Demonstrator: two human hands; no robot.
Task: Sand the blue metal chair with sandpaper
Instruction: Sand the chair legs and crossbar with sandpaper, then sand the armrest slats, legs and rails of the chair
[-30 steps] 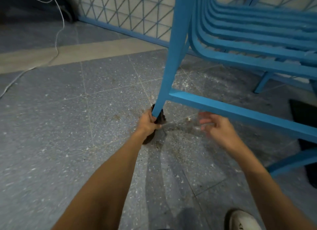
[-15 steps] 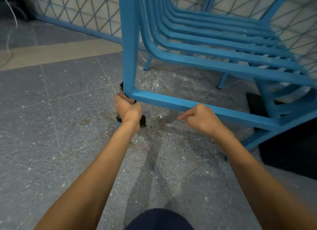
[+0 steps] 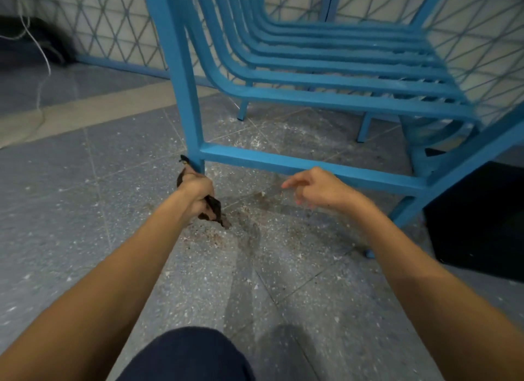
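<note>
Left hand (image 3: pixel 195 189) wraps sandpaper (image 3: pixel 212 209) around chair (image 3: pixel 187 97) leg's foot; right hand (image 3: pixel 320 189) loose.

Right hand (image 3: pixel 320 190), half a second earlier closed with its knuckles against the lower crossbar (image 3: pixel 297 165) of the blue metal chair (image 3: pixel 326 77), now lies just below and in front of that bar, fingers (image 3: pixel 292 182) loosely spread and pointing left, no longer touching the metal. Left hand (image 3: pixel 195 192), with the dark sandpaper (image 3: pixel 212 207) wrapped round the front leg (image 3: pixel 184 77), has slid from the crossbar joint down to the foot of the leg. The camera has swung so that the seat slats and far legs show more fully.
</note>
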